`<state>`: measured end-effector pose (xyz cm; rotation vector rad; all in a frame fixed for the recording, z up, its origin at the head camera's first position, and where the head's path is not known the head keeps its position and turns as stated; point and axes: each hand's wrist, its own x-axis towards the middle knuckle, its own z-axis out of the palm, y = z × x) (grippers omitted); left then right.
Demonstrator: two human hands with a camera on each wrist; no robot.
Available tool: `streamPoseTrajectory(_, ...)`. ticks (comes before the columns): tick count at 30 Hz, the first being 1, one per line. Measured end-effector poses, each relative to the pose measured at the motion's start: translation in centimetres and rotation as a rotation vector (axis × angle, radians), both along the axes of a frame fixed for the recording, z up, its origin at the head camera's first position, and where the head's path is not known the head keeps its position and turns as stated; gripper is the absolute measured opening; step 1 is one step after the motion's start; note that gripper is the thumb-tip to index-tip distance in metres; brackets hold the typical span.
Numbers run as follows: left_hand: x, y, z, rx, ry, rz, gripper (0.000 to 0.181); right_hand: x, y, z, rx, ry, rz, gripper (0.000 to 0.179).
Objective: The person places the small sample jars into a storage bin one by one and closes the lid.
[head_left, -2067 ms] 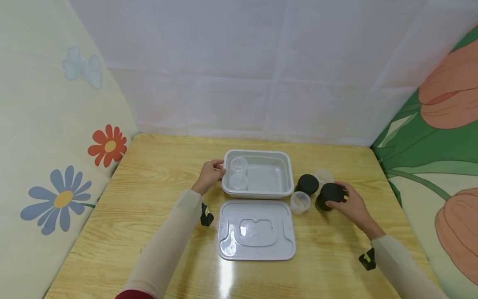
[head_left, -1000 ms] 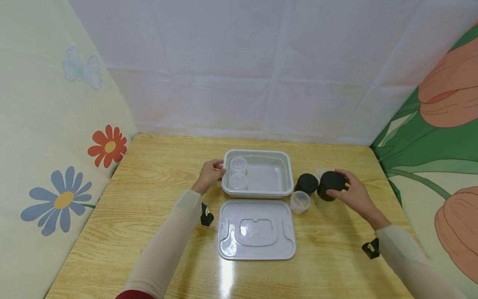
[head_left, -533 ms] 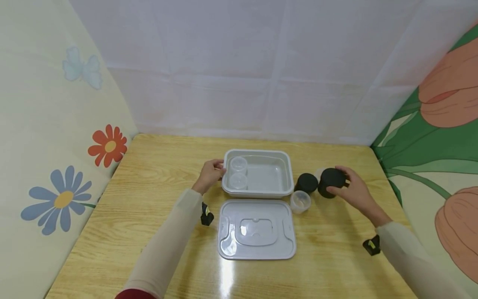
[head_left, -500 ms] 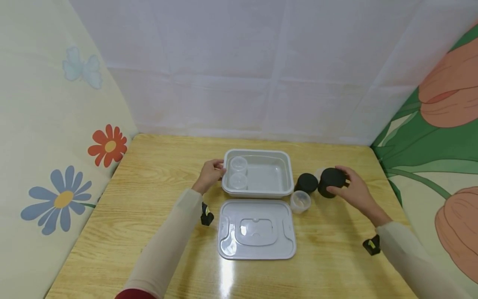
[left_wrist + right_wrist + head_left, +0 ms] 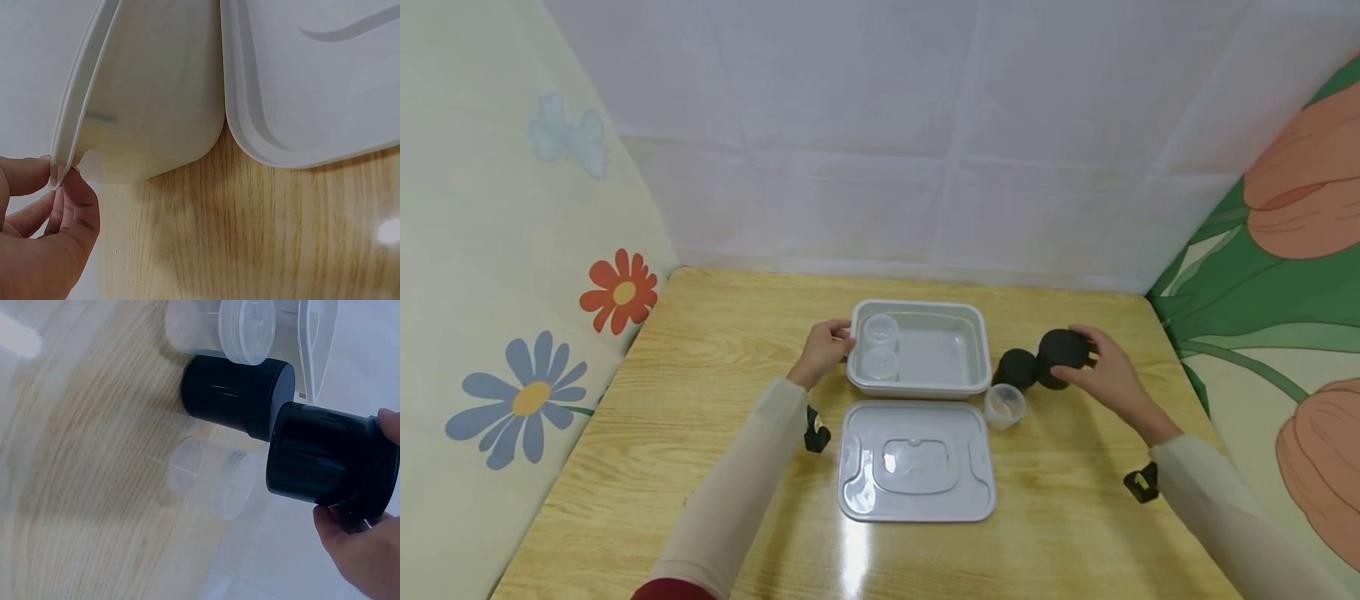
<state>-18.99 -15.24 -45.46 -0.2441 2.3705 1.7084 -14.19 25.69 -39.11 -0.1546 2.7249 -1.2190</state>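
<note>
My left hand [image 5: 822, 354] pinches the left rim of a white plastic bin [image 5: 934, 354], thumb on one side and fingers on the other in the left wrist view. Two clear lidded jars [image 5: 880, 363] stand along the bin's left end. In my right hand [image 5: 1111, 379] is a black jar [image 5: 331, 456], gripped around its lid end and raised off the table. A second black jar [image 5: 231, 394] stands just beside it, overlapped in the right wrist view. One clear jar [image 5: 1004, 406] is in front of that; another clear jar [image 5: 212, 475] is hidden behind the held one in the head view.
The bin's flat lid [image 5: 917, 462] lies on the wooden table [image 5: 737, 333] right in front of the bin. A white cloth [image 5: 850, 150] hangs along the back edge, with flower-patterned cloths [image 5: 1292, 350] at both sides.
My right hand has lifted the black jar and carried it up toward the back, so that it now covers the rear clear jar in the head view. My left hand has stayed at the rim.
</note>
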Motion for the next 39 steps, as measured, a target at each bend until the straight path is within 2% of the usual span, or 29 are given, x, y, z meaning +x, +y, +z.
streamPoseTrajectory(10, 0.0, 0.0, -0.3, 0.015, 0.005, 0.010, 0.042, -0.9, -1.0, -0.2, -0.003, 0.015, 0.003, 0.078)
streamPoseTrajectory(18, 0.0, 0.0, -0.3, -0.007, 0.012, 0.015, 0.042, -1.7, -2.1, -0.2, -0.030, 0.008, 0.000, 0.077)
streamPoseTrajectory(26, -0.2, 0.0, -0.5, 0.000, 0.015, 0.013, 0.042, -2.4, -3.2, -0.1, -0.040, 0.036, 0.029, 0.076)
streamPoseTrajectory(39, 0.0, 0.1, -0.4, 0.004, 0.019, 0.022, 0.041, -3.3, -5.1, -0.3, -0.075, 0.029, 0.040, 0.076)
